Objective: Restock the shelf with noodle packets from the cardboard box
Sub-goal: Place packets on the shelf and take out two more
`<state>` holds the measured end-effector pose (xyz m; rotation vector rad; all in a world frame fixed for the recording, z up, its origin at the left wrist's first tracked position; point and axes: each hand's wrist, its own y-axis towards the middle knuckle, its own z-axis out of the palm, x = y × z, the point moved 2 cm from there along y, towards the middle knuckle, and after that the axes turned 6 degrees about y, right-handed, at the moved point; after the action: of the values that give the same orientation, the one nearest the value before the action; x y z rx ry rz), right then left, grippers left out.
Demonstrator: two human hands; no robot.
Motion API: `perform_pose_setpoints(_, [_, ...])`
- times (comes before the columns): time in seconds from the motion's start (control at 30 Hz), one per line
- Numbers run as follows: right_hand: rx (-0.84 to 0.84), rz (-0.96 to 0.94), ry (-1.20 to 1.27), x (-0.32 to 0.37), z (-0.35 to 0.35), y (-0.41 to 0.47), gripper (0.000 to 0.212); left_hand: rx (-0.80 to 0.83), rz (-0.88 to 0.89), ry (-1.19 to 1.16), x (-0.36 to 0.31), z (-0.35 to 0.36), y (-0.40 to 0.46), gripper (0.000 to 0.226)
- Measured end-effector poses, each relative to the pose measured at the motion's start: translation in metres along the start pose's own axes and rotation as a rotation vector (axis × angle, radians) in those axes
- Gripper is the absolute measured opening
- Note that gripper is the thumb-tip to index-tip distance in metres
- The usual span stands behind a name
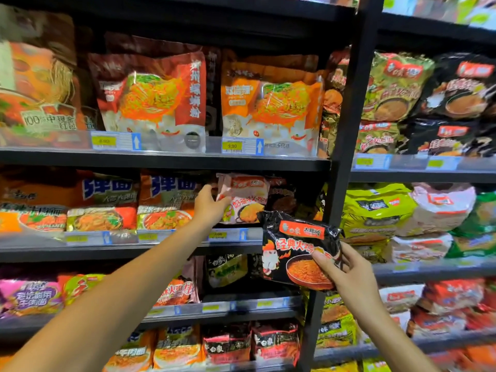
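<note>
You are facing a black metal shelf unit (166, 163) packed with bagged instant noodles, seen from your head looking forward and slightly down.

Your left hand (210, 206) reaches into the second shelf from the top of the view. Its fingers and thumb are curled around the left edge of a pink-and-white noodle packet (245, 197), which stands upright near the right end of that shelf, behind the clear front rail. A yellow price tag (218, 234) sits on the rail just below it. To the left of your hand, orange noodle packets (166, 202) stand in a row along the same shelf.

Your right hand (349, 272) holds a black noodle packet (298, 251) in front of the shelf's front edge, near the black upright post (346, 157) that divides the two bays. The thumb presses on the packet's printed face near its lower right corner, with the fingers curled behind it. The packet is tilted slightly and carries a red label and a picture of a bowl of reddish noodles.

Above, the upper shelf holds large orange-and-white pouches (271, 108). The bay to the right holds green packets (375, 210) and black ones.

The cardboard box does not appear in this view.
</note>
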<state>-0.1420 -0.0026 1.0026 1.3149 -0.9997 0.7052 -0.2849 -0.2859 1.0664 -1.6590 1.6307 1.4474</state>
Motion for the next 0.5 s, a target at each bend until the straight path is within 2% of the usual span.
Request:
perform_pose_setpoints(0.1, [0.002,-0.003,0.008,-0.002,0.0,0.006,0.018,-0.003,-0.055,0.076,0.001,0.01,0.012,0.025])
perform_pose_setpoints(0.33, [0.004,0.009,-0.004,-0.01,0.009,0.016,0.018,0.076,-0.169,0.313,0.006,0.027,0.027,0.032])
perform_pose_setpoints(0.5, [0.019,0.004,-0.017,-0.01,0.018,0.023,0.016,0.105,-0.126,0.442,0.012,0.033,0.029,0.035])
